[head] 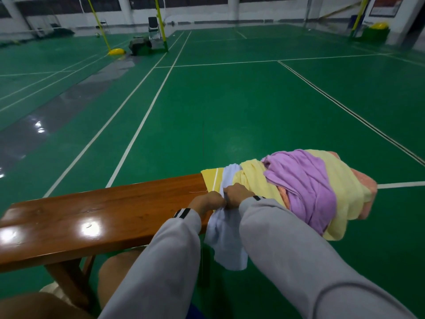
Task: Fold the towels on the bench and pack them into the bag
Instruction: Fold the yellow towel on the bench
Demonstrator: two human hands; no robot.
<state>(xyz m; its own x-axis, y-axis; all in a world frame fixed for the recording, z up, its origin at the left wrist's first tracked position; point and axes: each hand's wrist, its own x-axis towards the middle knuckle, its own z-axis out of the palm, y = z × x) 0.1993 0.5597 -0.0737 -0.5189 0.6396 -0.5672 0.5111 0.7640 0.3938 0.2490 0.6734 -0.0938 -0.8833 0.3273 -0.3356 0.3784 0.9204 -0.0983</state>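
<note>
Gripping white towel (226, 238) at bench (103, 215) edge: left hand (208, 201), right hand (238, 194), knuckles together.
Fingertips are hiding in cloth; its top is running under yellow towel (255, 180), bench's right end is lying buried. Counting four towels: those two, one purple towel (303, 180), one pink towel (368, 185).

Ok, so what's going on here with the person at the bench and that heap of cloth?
A person in grey sleeves is working at a glossy brown wooden bench on a green sports court. Their left hand and right hand both grip a pale white towel that hangs over the bench's near edge. Beside it, a crumpled yellow towel, purple towel and peach-pink towel lie heaped and unfolded. Nothing looks packed yet.
</note>
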